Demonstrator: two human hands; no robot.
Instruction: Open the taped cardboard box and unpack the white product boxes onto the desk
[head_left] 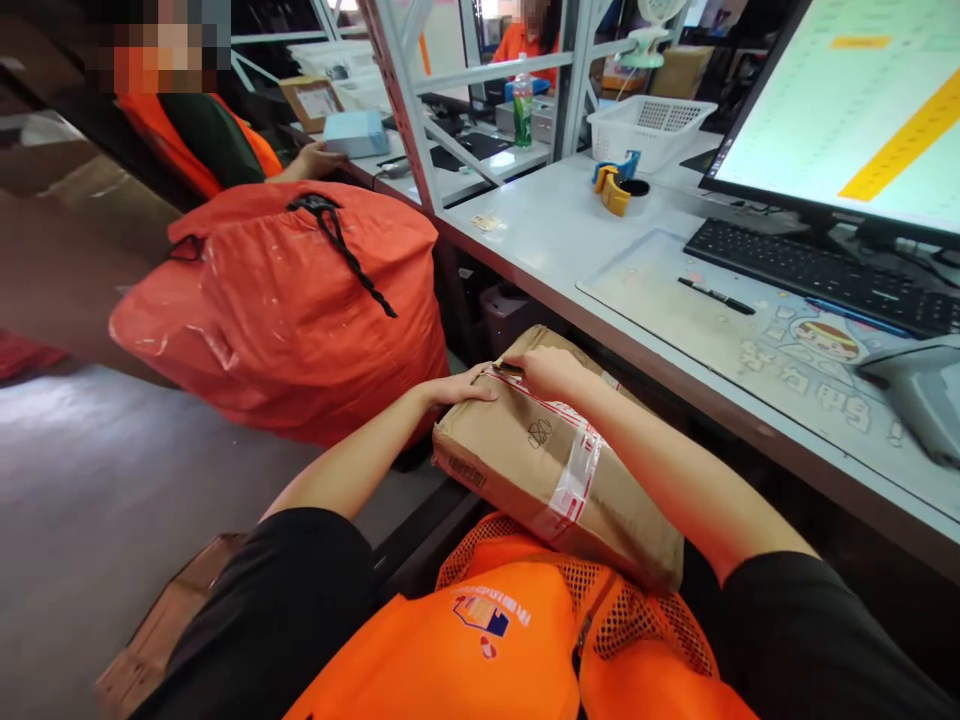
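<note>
A brown cardboard box [510,440] rests tilted on my lap, against the desk's edge. White tape with red print [576,470] runs across its top and down the near side. My left hand [459,387] grips the box at its far left corner, thumb along the top. Just right of it, my right hand [551,372] is closed around a small yellow-and-black cutter [508,368], its tip by the taped seam. The blade itself is too small to make out.
Left of the box stands a large red sack [300,310] with a black drawstring. On the desk [525,240] are a tape dispenser [619,190], keyboard [817,270], marker [716,296], scanner [922,390] and white basket [649,130]. A co-worker's hand [319,160] touches a light-blue box [355,133].
</note>
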